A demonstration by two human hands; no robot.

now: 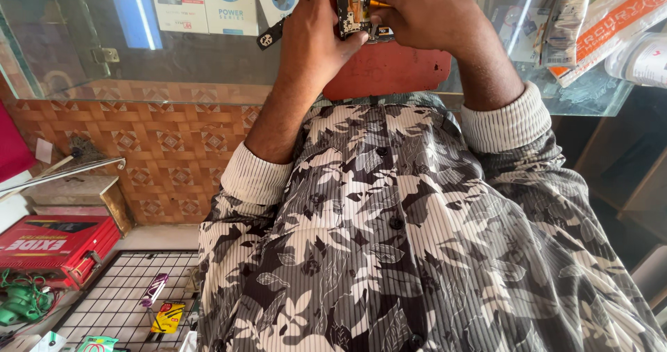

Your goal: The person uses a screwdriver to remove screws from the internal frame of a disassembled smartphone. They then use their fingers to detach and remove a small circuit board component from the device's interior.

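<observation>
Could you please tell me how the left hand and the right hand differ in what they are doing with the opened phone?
The left hand grips the phone from its left side, thumb underneath; the right hand comes from the right and pinches a brass-tipped tool against the phone's inside. The left hand only holds; the right hand works the tool. Both are bare, with sleeves pushed up, above the red mat.

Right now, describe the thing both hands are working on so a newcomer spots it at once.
Start at the glass counter and its red mat. Above the mat, the left hand holds an opened phone, circuitry exposed. It alone has the right hand's orange-tipped tool on it.
</observation>
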